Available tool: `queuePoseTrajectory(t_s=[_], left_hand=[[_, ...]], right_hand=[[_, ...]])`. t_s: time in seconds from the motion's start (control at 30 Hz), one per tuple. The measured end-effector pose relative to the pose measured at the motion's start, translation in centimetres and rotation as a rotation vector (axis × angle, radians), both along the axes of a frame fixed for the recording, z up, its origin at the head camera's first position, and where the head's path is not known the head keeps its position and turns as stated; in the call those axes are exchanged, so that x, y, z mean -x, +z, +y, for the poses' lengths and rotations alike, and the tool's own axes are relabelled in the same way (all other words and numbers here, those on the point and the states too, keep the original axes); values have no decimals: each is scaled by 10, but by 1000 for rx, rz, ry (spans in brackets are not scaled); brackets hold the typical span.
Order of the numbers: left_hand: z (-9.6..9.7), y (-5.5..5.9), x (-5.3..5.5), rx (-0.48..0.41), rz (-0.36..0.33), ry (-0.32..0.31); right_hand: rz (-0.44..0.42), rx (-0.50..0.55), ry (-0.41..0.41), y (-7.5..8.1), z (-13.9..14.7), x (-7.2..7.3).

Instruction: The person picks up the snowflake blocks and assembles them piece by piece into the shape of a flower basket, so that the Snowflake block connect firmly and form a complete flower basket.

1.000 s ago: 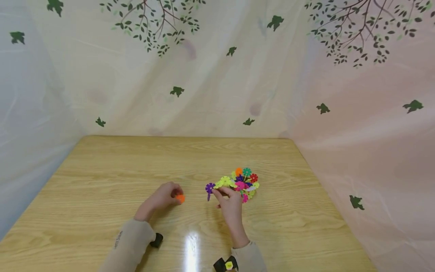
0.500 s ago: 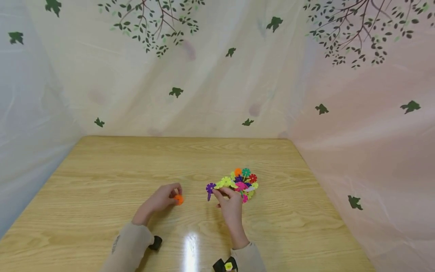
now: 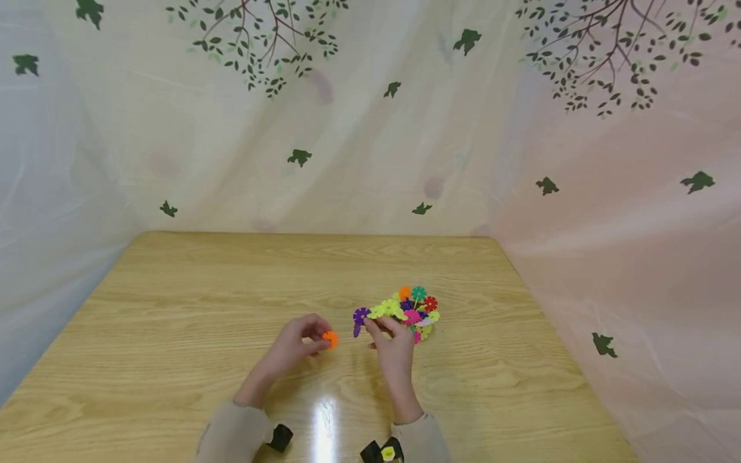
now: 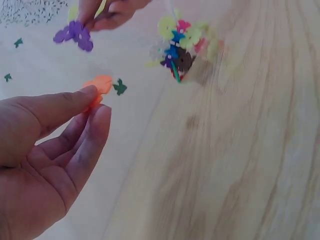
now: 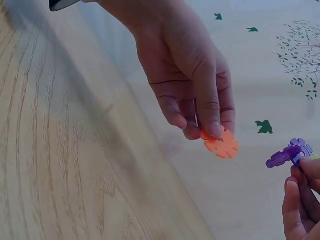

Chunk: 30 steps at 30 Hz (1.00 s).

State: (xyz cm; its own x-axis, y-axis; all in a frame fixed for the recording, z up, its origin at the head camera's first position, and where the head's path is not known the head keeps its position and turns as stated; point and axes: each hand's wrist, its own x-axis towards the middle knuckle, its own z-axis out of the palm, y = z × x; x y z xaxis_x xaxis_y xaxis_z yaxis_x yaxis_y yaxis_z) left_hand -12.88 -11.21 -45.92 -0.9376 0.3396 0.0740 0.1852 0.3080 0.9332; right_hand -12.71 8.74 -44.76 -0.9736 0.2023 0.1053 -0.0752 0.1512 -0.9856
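Note:
Between thumb and fingers, my left hand [image 3: 289, 350] pinches an orange interlocking disc [image 3: 330, 339], a flat notched toy piece, above the table. In the right wrist view the orange disc [image 5: 227, 146] juts from the fingertips, its notched rim showing. Facing it, my right hand [image 3: 396, 357] pinches a chain of interlocking discs. Two purple discs [image 3: 360, 316] at its left end are joined at an angle. Yellow-green discs [image 3: 389, 307] extend behind the right fingers. A small gap separates the orange disc from the purple ones.
Just beyond the right hand sits a cluster of joined colourful discs [image 3: 429, 302] on the wooden table [image 3: 202, 289]. In the left wrist view the cluster [image 4: 182, 45] appears apart from the purple discs. A leaf-printed curtain [image 3: 347, 128] hangs behind the table.
My left hand has moved right with the orange disc, closer to the purple discs. The right hand stays nearly in place; the purple end has shifted slightly up and right.

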Motion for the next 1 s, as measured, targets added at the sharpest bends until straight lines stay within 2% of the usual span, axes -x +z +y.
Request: queuePoseTrajectory(t_s=[0.23, 0.53, 0.7, 1.0], left_hand=[[20, 5, -9, -42, 14, 48], [29, 4, -12, -84, 31, 95], [34, 3, -15, -115, 65, 114], [43, 4, -18, -151, 48, 195]], right_hand=[[-29, 46, 6, 4, -2, 0], [-48, 127, 36, 5, -5, -1], [-7, 104, 37, 2, -7, -3], [34, 51, 54, 4, -8, -5]])
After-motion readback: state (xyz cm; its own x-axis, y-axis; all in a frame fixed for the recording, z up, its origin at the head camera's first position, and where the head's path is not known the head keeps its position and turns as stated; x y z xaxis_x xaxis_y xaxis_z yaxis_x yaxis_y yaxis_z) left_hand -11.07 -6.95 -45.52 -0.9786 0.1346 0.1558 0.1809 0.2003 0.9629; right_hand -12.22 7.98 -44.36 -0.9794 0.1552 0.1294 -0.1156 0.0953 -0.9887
